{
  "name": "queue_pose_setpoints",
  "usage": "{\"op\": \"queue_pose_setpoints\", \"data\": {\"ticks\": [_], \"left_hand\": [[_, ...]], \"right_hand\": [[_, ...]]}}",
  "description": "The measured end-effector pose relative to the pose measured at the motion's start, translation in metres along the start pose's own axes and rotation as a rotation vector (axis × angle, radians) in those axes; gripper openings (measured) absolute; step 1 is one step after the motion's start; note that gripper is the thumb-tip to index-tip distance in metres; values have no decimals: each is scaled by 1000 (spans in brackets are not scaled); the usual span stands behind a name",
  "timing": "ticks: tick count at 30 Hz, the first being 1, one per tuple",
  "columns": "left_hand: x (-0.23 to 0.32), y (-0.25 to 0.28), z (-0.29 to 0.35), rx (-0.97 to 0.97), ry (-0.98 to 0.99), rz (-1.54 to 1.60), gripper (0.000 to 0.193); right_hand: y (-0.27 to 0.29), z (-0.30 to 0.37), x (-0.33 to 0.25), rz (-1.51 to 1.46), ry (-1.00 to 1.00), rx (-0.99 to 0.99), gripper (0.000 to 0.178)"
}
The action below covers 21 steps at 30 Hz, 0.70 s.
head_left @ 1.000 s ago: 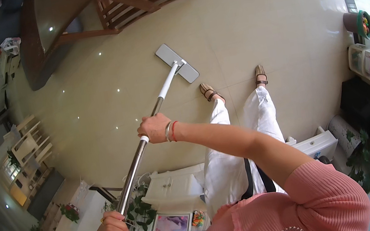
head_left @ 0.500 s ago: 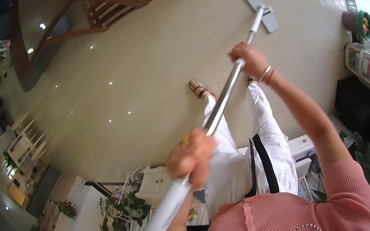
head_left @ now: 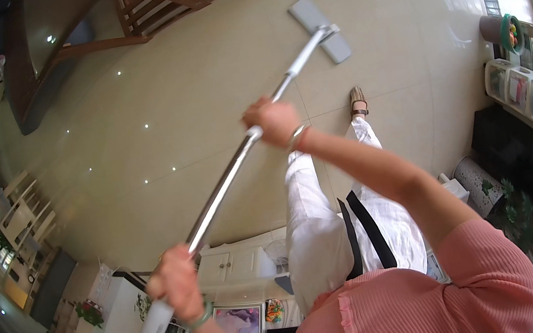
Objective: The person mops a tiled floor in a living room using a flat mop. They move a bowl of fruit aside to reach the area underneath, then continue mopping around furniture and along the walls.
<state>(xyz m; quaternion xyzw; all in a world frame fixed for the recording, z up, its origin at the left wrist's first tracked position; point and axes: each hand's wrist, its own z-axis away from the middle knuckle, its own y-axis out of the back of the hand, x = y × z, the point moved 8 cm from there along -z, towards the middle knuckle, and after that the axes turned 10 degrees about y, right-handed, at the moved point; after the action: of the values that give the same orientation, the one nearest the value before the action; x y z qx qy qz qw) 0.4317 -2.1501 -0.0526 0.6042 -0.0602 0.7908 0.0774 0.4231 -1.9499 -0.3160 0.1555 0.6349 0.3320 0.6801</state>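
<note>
A flat mop runs slantwise from the lower left to the upper right, with a metal pole and a thick white sleeve at its near end. Its grey rectangular head lies on the tiled floor beyond my feet. My left hand is wrapped round the pole just above the white sleeve, a green bangle on its wrist. Farther along, my right hand grips the pole near its joint, with a silver bangle on that wrist. Both hands are slightly blurred.
A brown wooden chair and a table stand at the far left. Along the right are a green-rimmed pot, white storage boxes and a black panel. A white cabinet and a framed picture are close behind me.
Both hands and the mop have shifted left, the mop head sliding left and slightly nearer across the floor. My left hand has also dropped lower. My left foot is no longer visible.
</note>
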Motion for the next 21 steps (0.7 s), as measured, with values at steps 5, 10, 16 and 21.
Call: {"op": "queue_pose_setpoints", "data": {"ticks": [5, 10, 16, 21], "left_hand": [[93, 43, 34, 95, -110, -298, 32], [105, 38, 38, -34, -208, -255, 35], [81, -30, 12, 22, -214, 68, 29], [7, -141, -48, -198, -137, 152, 38]], "right_hand": [[-52, -37, -123, -275, 124, -86, 13], [-47, -42, -135, -244, 307, -344, 12], [22, -10, -54, -159, 196, -323, 13], [88, 32, 90, 51, 47, 31, 12]]}}
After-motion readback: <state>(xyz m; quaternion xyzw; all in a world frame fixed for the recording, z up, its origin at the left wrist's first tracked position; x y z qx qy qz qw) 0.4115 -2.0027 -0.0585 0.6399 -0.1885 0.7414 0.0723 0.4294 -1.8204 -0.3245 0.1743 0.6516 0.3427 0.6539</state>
